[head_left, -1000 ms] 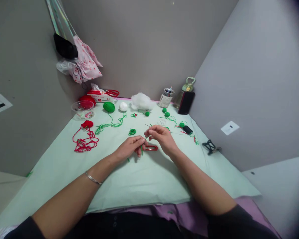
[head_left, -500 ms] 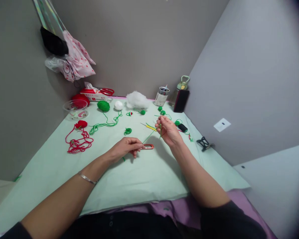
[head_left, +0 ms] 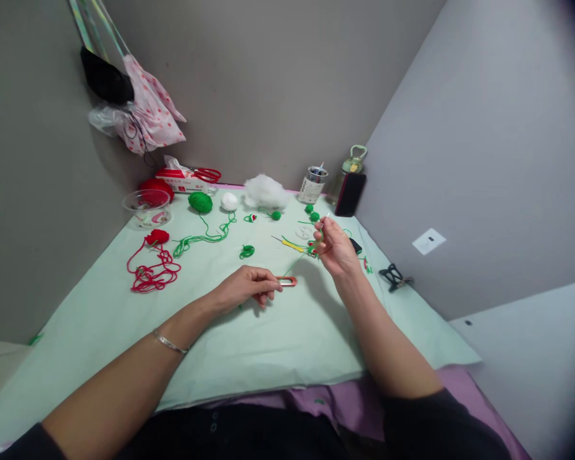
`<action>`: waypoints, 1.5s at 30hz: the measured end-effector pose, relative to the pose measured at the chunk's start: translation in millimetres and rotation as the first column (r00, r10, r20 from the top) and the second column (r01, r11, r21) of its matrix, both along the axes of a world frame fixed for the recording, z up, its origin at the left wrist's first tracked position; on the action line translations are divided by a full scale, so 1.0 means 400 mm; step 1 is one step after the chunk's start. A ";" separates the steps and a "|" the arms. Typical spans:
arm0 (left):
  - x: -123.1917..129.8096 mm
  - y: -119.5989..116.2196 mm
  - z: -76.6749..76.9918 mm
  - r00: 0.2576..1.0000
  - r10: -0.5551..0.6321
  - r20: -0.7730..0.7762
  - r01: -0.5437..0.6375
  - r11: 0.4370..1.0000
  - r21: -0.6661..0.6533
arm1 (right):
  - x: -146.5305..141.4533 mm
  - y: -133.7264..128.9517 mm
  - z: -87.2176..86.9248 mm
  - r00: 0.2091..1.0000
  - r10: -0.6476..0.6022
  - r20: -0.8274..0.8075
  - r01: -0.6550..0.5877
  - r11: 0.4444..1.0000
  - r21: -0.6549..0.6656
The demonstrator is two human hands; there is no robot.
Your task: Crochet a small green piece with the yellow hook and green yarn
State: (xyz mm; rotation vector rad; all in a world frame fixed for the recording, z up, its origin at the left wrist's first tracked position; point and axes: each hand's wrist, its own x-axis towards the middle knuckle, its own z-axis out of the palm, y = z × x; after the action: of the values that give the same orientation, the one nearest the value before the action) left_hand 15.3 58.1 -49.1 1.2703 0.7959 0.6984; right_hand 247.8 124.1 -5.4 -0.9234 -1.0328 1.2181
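My left hand is low over the front middle of the cloth, thumb and fingers pinched on green yarn. Beside its fingertips is an orange-framed tool, partly covered by the fingers; its exact kind is unclear. The yarn runs up to the right towards my right hand, which is raised above the cloth. Between its thumb and forefinger sticks up a thin pale needle. Just left of that hand lies a yellow-handled crochet hook. A small green yarn coil lies behind my left hand.
Red yarn, a green ball, a white ball and white stuffing lie left and back. A clear tub, a pen can, a phone and a black clip stand or lie around.
My right hand has moved right, drawing away with the yarn. My left hand has shifted slightly right, covering more of the orange-framed tool.
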 end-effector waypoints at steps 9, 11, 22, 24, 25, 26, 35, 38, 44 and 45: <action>-0.003 -0.002 -0.003 1.000 0.018 -0.015 -0.018 0.999 0.031 | 0.077 0.008 0.029 0.788 -0.031 0.615 0.015 0.999 0.032; -0.005 0.002 -0.008 0.999 0.027 -0.023 -0.027 0.999 0.038 | 0.089 0.014 0.016 0.650 -0.028 0.760 0.029 1.000 0.012; -0.008 0.002 -0.001 0.999 0.023 -0.034 -0.022 0.999 0.045 | 0.096 0.041 -0.056 0.254 -0.003 0.967 0.116 0.993 -0.027; -0.007 0.001 0.001 0.999 0.031 -0.027 -0.029 0.999 0.042 | 0.098 0.043 -0.053 0.295 -0.028 0.955 0.138 0.990 -0.013; -0.007 0.001 0.001 0.999 0.036 -0.022 -0.035 0.999 0.040 | 0.099 0.043 -0.047 0.332 -0.039 0.943 0.143 0.990 -0.009; -0.006 0.002 0.000 0.999 0.043 -0.014 -0.042 0.998 0.038 | 0.101 0.043 -0.039 0.379 -0.046 0.924 0.141 0.990 -0.009; 0.004 -0.003 0.019 0.975 0.195 0.109 -0.195 0.981 -0.003 | 0.005 -0.037 0.029 0.823 0.280 0.494 -0.252 0.960 -0.124; 0.005 -0.009 0.030 0.958 0.225 0.176 -0.227 0.974 -0.011 | -0.056 -0.073 0.010 0.838 0.399 0.372 -0.370 0.917 -0.149; 0.000 -0.011 0.033 0.916 0.313 0.253 -0.320 0.947 -0.015 | -0.112 -0.097 -0.020 0.858 0.468 0.211 -0.442 0.883 -0.160; -0.001 -0.009 0.032 0.907 0.335 0.257 -0.343 0.939 -0.015 | -0.112 -0.095 -0.020 0.872 0.452 0.189 -0.428 0.890 -0.157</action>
State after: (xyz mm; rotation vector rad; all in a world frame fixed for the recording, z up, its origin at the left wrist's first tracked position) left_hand 14.7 54.6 -36.4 1.0489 0.8008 1.1364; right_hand 203.1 86.1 -13.5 -0.9533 -1.4208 1.5906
